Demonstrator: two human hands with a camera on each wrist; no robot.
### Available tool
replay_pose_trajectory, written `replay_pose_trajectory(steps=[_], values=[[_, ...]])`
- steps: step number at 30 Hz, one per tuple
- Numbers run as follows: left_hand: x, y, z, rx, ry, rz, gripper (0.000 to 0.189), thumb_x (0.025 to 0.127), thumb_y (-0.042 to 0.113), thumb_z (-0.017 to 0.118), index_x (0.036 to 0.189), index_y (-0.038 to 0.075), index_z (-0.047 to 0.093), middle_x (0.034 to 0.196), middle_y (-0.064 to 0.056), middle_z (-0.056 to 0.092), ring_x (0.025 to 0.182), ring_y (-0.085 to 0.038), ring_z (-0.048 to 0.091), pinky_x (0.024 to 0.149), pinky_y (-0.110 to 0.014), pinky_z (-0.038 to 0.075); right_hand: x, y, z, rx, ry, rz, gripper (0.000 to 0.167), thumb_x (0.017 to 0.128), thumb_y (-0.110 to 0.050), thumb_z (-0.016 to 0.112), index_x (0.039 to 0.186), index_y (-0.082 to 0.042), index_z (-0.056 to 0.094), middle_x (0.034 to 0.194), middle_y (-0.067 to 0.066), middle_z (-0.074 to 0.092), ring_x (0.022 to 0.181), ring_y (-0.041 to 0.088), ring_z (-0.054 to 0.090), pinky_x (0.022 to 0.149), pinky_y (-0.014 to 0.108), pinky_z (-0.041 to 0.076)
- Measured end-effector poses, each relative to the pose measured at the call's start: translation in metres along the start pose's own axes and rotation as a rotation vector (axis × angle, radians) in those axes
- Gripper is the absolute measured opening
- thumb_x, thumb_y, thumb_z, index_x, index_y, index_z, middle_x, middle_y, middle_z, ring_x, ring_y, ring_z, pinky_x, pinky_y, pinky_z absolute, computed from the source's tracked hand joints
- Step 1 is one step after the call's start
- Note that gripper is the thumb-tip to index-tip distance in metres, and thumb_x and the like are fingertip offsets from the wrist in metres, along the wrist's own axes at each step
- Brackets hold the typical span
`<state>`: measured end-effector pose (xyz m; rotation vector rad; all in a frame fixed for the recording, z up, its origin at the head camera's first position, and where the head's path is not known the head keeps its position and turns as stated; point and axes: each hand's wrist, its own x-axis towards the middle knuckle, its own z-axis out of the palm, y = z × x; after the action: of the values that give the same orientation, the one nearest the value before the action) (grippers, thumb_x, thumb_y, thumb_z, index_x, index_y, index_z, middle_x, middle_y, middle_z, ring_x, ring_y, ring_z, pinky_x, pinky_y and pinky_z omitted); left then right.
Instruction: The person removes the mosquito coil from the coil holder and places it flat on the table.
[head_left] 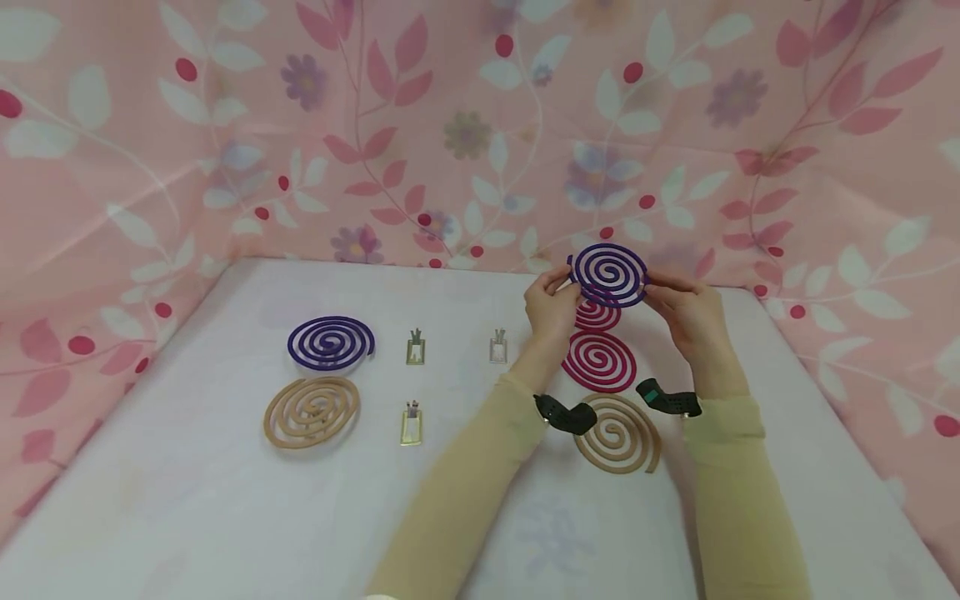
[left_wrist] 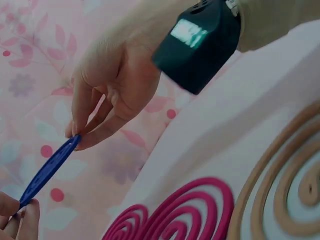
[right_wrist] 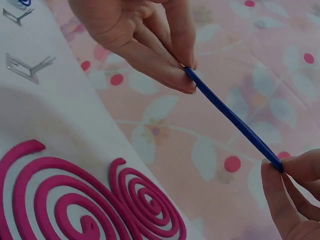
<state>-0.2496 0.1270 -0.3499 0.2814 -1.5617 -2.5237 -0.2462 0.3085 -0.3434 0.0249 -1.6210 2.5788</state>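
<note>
A blue mosquito coil (head_left: 609,270) is held up above the far right part of the table. My left hand (head_left: 551,308) pinches its left edge between thumb and fingers, and my right hand (head_left: 692,321) pinches the opposite edge. Both wrist views show the blue coil (left_wrist: 47,172) nearly edge-on, as a thin flat strip between the two hands. Below it on the table lies a pink coil (head_left: 597,357), with another pink coil (head_left: 600,317) behind, partly covered by the blue one. Nearer, a tan coil (head_left: 612,430) is partly hidden by the left wrist's camera.
On the left, a second blue coil (head_left: 330,342) and another tan coil (head_left: 313,408) sit apart from the rest. Three small metal coil stands (head_left: 411,427) with upright prongs stand mid-table. Floral cloth (head_left: 465,133) rises behind the white tabletop (head_left: 225,508).
</note>
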Motion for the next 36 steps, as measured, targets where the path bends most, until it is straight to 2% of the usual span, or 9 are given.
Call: replay_pose_trajectory(steps=[3, 6, 9, 12, 16, 20, 23, 26, 36], values=[[-0.008, -0.012, 0.01, 0.0, -0.015, -0.009, 0.034, 0.085, -0.011, 0.06, 0.117, -0.002, 0.068, 0.112, -0.015, 0.073, 0.079, -0.009, 0.064, 0.079, -0.033, 0.061, 0.003, -0.002, -0.016, 0.012, 0.0, 0.005, 0.025, 0.09, 0.018, 0.057, 0.102, 0.005, 0.076, 0.095, 0.008, 0.076, 0.083, 0.016, 0.074, 0.082, 0.025, 0.06], [-0.013, -0.026, 0.017, 0.005, -0.054, -0.053, 0.04, 0.085, -0.01, 0.058, 0.124, -0.001, 0.065, 0.115, -0.014, 0.071, 0.081, -0.009, 0.063, 0.079, -0.03, 0.059, 0.003, -0.004, -0.032, 0.03, 0.002, 0.017, 0.028, 0.091, 0.019, 0.055, 0.095, 0.003, 0.077, 0.093, 0.009, 0.076, 0.081, 0.016, 0.074, 0.08, 0.025, 0.06], [-0.013, -0.039, 0.021, -0.056, -0.115, -0.121, 0.044, 0.089, -0.011, 0.052, 0.131, -0.004, 0.059, 0.127, -0.018, 0.066, 0.098, -0.018, 0.067, 0.091, -0.037, 0.059, 0.003, -0.003, -0.047, 0.046, -0.01, 0.028, 0.032, 0.091, 0.02, 0.052, 0.093, 0.001, 0.078, 0.092, 0.009, 0.077, 0.081, 0.016, 0.074, 0.079, 0.025, 0.061], [-0.01, -0.048, 0.02, -0.126, -0.168, -0.189, 0.047, 0.09, -0.015, 0.045, 0.135, -0.008, 0.054, 0.137, -0.024, 0.058, 0.119, -0.028, 0.063, 0.1, -0.045, 0.053, 0.003, -0.001, -0.058, 0.027, -0.023, 0.042, 0.032, 0.092, 0.02, 0.051, 0.096, 0.002, 0.078, 0.094, 0.009, 0.077, 0.083, 0.016, 0.074, 0.081, 0.024, 0.06], [-0.008, -0.054, 0.016, -0.09, -0.237, -0.248, 0.052, 0.089, -0.019, 0.043, 0.139, -0.007, 0.052, 0.144, -0.024, 0.052, 0.129, -0.031, 0.056, 0.106, -0.047, 0.048, 0.001, 0.003, -0.071, 0.002, 0.007, 0.089, 0.03, 0.093, 0.018, 0.053, 0.1, 0.003, 0.077, 0.095, 0.008, 0.077, 0.084, 0.016, 0.074, 0.081, 0.024, 0.06], [-0.011, -0.055, 0.014, 0.017, -0.32, -0.283, 0.048, 0.093, -0.012, 0.048, 0.14, -0.005, 0.051, 0.148, -0.022, 0.049, 0.133, -0.029, 0.052, 0.108, -0.048, 0.046, -0.001, 0.003, -0.083, -0.012, 0.071, 0.12, 0.027, 0.092, 0.016, 0.056, 0.1, 0.002, 0.077, 0.093, 0.006, 0.077, 0.085, 0.014, 0.074, 0.079, 0.024, 0.06], [-0.015, -0.056, 0.015, 0.053, -0.366, -0.301, 0.045, 0.097, -0.004, 0.051, 0.141, -0.005, 0.05, 0.148, -0.021, 0.049, 0.133, -0.031, 0.052, 0.107, -0.048, 0.047, -0.002, 0.002, -0.09, -0.012, 0.106, 0.138, 0.028, 0.091, 0.016, 0.057, 0.096, -0.002, 0.078, 0.093, 0.005, 0.077, 0.084, 0.013, 0.073, 0.078, 0.023, 0.06], [-0.017, -0.058, 0.015, 0.035, -0.389, -0.32, 0.045, 0.098, -0.003, 0.051, 0.143, -0.006, 0.048, 0.148, -0.02, 0.049, 0.132, -0.033, 0.053, 0.107, -0.048, 0.047, -0.003, 0.001, -0.095, -0.008, 0.132, 0.158, 0.031, 0.091, 0.017, 0.057, 0.09, -0.005, 0.08, 0.091, 0.004, 0.077, 0.084, 0.013, 0.073, 0.077, 0.024, 0.06], [-0.016, -0.069, 0.015, -0.061, -0.476, -0.402, 0.05, 0.101, -0.004, 0.044, 0.15, -0.004, 0.037, 0.157, -0.02, 0.036, 0.142, -0.033, 0.042, 0.112, -0.051, 0.042, -0.007, 0.001, -0.1, -0.073, 0.198, 0.188, 0.031, 0.09, 0.015, 0.061, 0.086, -0.009, 0.08, 0.088, -0.001, 0.076, 0.083, 0.009, 0.072, 0.075, 0.021, 0.06]])
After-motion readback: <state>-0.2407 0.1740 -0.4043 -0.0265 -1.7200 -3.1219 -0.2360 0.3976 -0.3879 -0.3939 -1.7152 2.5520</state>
